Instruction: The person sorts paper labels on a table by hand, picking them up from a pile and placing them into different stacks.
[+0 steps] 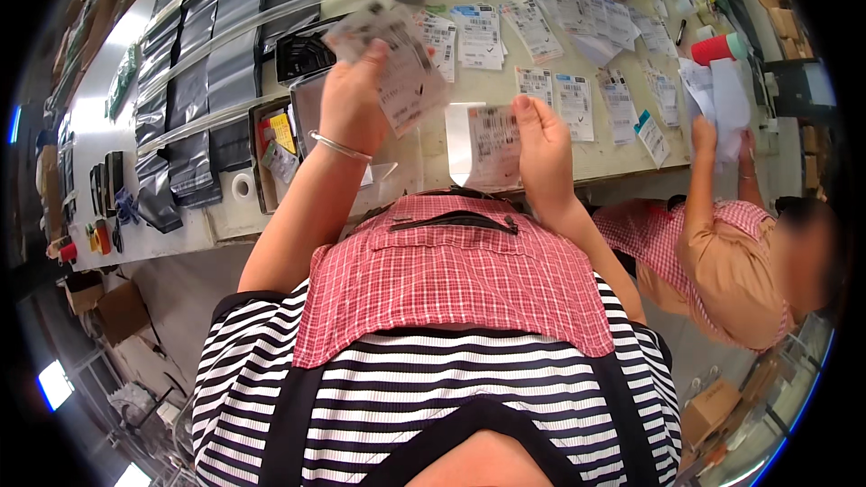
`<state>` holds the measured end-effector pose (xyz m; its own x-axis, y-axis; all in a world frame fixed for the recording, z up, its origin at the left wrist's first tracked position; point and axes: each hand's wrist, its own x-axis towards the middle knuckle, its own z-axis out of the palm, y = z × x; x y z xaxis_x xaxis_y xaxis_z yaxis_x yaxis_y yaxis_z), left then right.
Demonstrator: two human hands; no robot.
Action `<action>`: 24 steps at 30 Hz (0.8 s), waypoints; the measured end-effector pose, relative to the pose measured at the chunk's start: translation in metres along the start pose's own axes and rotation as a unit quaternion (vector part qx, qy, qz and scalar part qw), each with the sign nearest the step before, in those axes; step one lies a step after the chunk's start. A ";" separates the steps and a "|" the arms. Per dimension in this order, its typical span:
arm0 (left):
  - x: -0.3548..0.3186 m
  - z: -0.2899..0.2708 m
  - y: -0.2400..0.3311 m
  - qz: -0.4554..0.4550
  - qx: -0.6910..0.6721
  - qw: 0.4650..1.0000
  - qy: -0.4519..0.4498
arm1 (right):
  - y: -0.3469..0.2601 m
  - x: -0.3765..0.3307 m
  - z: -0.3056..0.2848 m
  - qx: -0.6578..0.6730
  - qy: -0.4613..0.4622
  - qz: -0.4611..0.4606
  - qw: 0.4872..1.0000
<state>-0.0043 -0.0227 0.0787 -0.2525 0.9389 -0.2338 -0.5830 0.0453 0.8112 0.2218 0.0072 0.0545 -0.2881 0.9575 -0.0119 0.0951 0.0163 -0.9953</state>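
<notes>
Where the left side of the desk [600,158] begins, dark plastic bags [185,72] lie in overlapping rows, glossy and creased, probably layered so that each edge can be lifted alone. Nearer stands a white roll [243,186], hollow-cored, beside an open box [262,185] whose walls keep small items together. The left hand [354,95] holds thin, translucent printed packets [413,86], fingers closed with the thumb flat on top, likely to stop the slippery layers from sliding. The right hand [546,144] has its fingers narrowed on the edge of another printed packet [496,146], leaving most of its face uncovered. Beyond, rectangular printed slips [575,108] are spread in loose columns, seemingly so their faces stay readable. At far right, a co-worker's hands [704,135] hold white sheets [731,104] below a red, cylindrical roll [714,50].
</notes>
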 end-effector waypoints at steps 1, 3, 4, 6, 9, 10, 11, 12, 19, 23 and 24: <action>0.000 -0.003 -0.010 -0.012 0.059 0.998 -0.018 | -0.002 0.003 0.001 -0.004 -0.002 0.000 1.000; -0.003 -0.006 -0.034 -0.030 0.176 0.983 -0.051 | -0.009 0.012 0.008 -0.012 -0.009 -0.004 1.000; -0.011 0.002 -0.041 -0.093 0.175 0.979 -0.054 | -0.010 0.017 0.009 -0.025 -0.007 -0.001 1.000; -0.024 0.017 -0.044 -0.093 0.129 0.983 -0.087 | -0.010 0.026 0.011 -0.053 -0.002 0.007 0.999; -0.029 0.032 -0.041 -0.133 0.108 0.981 -0.094 | -0.012 0.034 0.014 -0.115 0.002 -0.010 0.993; -0.029 0.032 -0.041 -0.134 0.115 0.979 -0.101 | -0.016 0.034 0.014 -0.114 -0.010 0.007 0.993; -0.029 0.029 -0.044 -0.077 0.185 0.974 -0.108 | -0.021 0.034 0.013 -0.112 -0.021 0.022 0.993; -0.029 0.022 -0.049 -0.019 0.252 0.961 -0.113 | -0.024 0.033 0.012 -0.110 -0.033 0.037 0.993; -0.012 0.015 -0.034 -0.106 -0.136 0.984 -0.051 | -0.007 -0.003 -0.006 0.004 -0.145 0.038 0.989; -0.017 0.024 -0.025 -0.085 -0.124 0.986 -0.068 | -0.006 -0.013 -0.005 0.015 -0.157 0.039 0.987; -0.017 0.025 -0.025 -0.085 -0.120 0.987 -0.066 | -0.006 -0.013 -0.006 0.020 -0.156 0.049 0.986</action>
<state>0.0344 -0.0312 0.0758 -0.0422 0.9617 -0.2708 -0.7784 0.1383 0.6123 0.2303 -0.0036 0.0614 -0.5597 0.8182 -0.1317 0.1024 -0.0895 -0.9907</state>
